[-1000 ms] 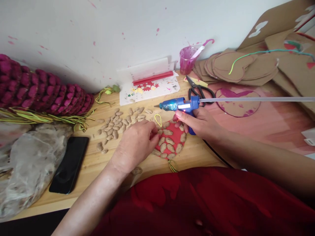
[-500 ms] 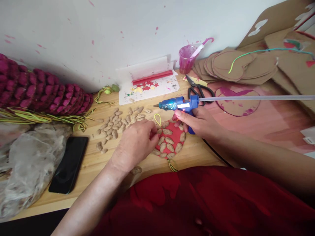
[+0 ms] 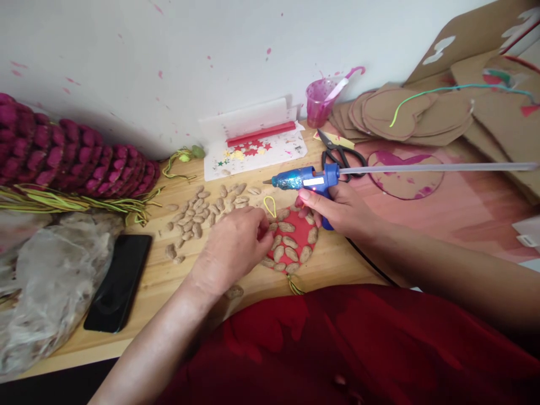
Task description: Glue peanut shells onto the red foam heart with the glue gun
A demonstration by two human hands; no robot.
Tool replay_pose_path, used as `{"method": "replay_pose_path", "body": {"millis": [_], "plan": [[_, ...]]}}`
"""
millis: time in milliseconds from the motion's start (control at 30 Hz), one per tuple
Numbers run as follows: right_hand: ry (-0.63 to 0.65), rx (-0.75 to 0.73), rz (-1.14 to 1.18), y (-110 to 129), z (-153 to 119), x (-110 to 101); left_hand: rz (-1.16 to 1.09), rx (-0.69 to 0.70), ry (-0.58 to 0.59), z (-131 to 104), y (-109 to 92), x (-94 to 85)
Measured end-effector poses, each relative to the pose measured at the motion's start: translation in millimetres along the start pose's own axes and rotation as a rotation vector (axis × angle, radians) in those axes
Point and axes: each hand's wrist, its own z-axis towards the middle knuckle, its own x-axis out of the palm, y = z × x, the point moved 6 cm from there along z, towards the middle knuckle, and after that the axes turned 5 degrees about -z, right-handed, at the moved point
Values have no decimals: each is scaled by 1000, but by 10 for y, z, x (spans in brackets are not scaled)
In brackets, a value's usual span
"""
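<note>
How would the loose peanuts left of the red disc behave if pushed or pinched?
The peanuts would probably roll or wobble if pushed: rounded, lying loose on the table. Likely light for their size, given the dry, shell-on look. Rough surfaces suggest decent grip, though a hard squeeze might crack them.

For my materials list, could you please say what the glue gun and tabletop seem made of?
Glue gun: probably plastic, fairly smooth, judging by its blue moulded body. Tabletop: smooth wood or laminate, judging by its streaked grain.
</note>
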Motion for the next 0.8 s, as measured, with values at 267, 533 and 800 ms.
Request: {"method": "replay_pose_path", "body": {"millis": [267,533,800], "plan": [[-3,-2,5,41,11,9,-16,46,23,0,11,4],[-24,34,-16,32,26,4,-23,11,37,10,8,-20],[-17,15,-4,54,32,14,-15,28,34,14,6,11]]}}
